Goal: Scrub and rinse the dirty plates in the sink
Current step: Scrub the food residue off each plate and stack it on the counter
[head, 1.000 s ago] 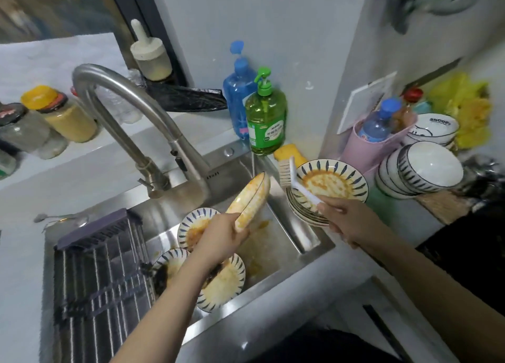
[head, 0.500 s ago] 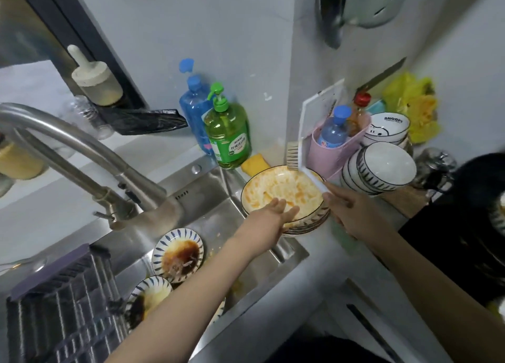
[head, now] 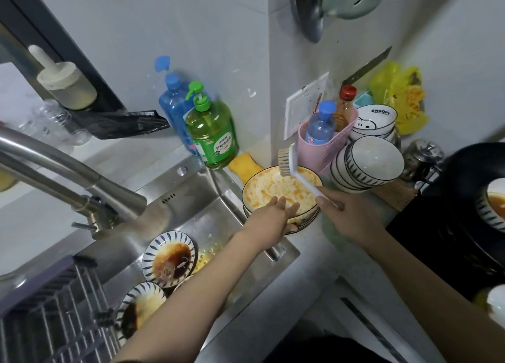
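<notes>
Done: top plate (head: 276, 196) of the stack soaped, steadied by the flat left hand (head: 276, 212).
Left: sink plates (head: 169, 256) unwashed.
Grip: brush (head: 293, 168) clasped in the right hand (head: 347, 215).

Brushed-steel sink (head: 191, 198) — glossy (ceramic) plates (head: 169, 256)

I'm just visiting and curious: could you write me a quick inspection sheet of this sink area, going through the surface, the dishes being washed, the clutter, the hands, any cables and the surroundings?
Surface: steel sink, food bits in the basin.
Job's things: orange-smeared plate tops a stack at the sink's corner; two sauce-stained plates lie in the basin.
Clutter: green soap bottle, blue bottle, pink basket, stacked bowls.
Hands: left hand rests on the top plate; right hand grips a white brush.
Cables: nothing seen.
Surroundings: faucet, dish rack, black pan.
</notes>
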`<state>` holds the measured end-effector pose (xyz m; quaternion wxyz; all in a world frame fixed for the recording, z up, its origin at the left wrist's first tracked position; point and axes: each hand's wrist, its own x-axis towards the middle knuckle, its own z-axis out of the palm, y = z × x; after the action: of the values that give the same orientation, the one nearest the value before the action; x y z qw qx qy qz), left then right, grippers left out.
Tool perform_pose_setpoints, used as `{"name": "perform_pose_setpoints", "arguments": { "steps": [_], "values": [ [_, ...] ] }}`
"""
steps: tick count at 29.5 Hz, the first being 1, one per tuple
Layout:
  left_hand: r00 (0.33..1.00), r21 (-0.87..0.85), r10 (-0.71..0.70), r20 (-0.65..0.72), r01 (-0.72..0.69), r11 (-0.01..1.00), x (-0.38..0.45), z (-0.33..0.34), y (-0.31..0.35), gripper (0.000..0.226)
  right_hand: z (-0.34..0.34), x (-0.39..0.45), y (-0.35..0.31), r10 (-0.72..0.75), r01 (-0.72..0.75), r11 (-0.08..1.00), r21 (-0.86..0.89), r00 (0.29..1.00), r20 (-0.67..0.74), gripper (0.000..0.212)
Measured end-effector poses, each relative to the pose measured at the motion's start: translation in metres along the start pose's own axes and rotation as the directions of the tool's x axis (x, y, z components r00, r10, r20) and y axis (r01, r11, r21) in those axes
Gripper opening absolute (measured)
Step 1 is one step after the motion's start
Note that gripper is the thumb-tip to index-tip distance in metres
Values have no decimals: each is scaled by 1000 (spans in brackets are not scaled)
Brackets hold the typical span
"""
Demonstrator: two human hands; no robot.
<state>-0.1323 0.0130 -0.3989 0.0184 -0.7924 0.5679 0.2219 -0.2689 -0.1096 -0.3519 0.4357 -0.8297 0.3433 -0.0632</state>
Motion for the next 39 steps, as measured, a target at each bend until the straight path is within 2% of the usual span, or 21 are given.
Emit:
{"name": "perform_pose_setpoints", "arguments": {
  "steps": [5, 9, 13, 16, 18, 20, 22, 27, 31, 39],
  "values": [
    [997, 6, -22, 72, 22, 1000, 4, 4, 4, 65, 0, 0, -3, 11, -11, 1000, 15, 1000, 12, 34],
    [998, 29, -18, 56, 17, 999, 2, 6, 3, 67, 4, 1, -6, 20, -19, 999, -31, 999, 46, 36],
    [1000, 13, -5, -22, 5, 1000, -4, 5, 0, 73, 9, 0, -9, 37, -37, 999, 2, 996, 79, 36],
    [986, -112, -30, -163, 12, 994, -20, 5, -7, 70, 18, 0, -11, 46, -52, 997, 50, 994, 103, 36],
    [939, -246, -95, -331, 11, 969, -38, 12, -13, 59, 27, 0, -17, 34, -44, 997, 66, 990, 139, 36],
    [837, -351, -207, -507, 19, 936, -58, 22, -22, 50, 41, -2, -26, 9, -23, 997, 70, 982, 190, 36],
    [755, -425, -323, -571, 65, 903, -76, 31, -31, 45, 57, -2, -35, -5, -14, 997, 77, 971, 241, 36],
    [690, -583, -546, -476, 217, 783, -107, 59, -63, 42, 99, -2, -52, -29, 13, 999, 48, 931, 363, 33],
    [685, -656, -672, -283, 373, 656, -125, 98, -107, 32, 145, -4, -57, -3, -3, 1000, 11, 896, 444, 32],
    [642, -653, -767, 18, 589, 477, -144, 177, -183, 31, 234, -1, -43, 130, -86, 991, -106, 839, 528, 35]
  ]
}}
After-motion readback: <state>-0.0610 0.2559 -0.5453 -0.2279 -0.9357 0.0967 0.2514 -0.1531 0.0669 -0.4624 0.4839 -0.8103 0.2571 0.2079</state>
